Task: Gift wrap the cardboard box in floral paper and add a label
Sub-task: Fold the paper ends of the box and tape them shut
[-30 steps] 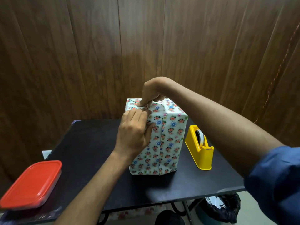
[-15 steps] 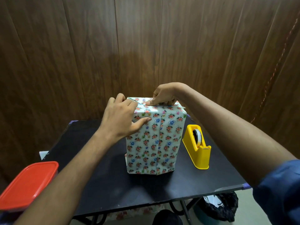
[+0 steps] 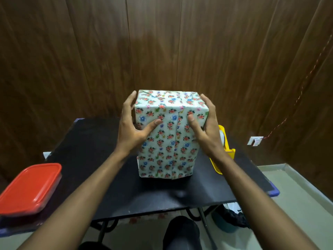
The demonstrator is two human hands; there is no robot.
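wrapped box (image 3: 167, 139) between both hands (image 3: 166, 127)

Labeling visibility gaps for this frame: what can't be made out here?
- Tape dispenser, head view: mostly behind the right hand and forearm; tape roll barely shows.
- Wrapped box: back, far sides and bottom face away; any label there can't be seen.
- Left hand: fingers run behind the box's left edge; contact unclear.
- Red-lidded container: contents hidden by lid.
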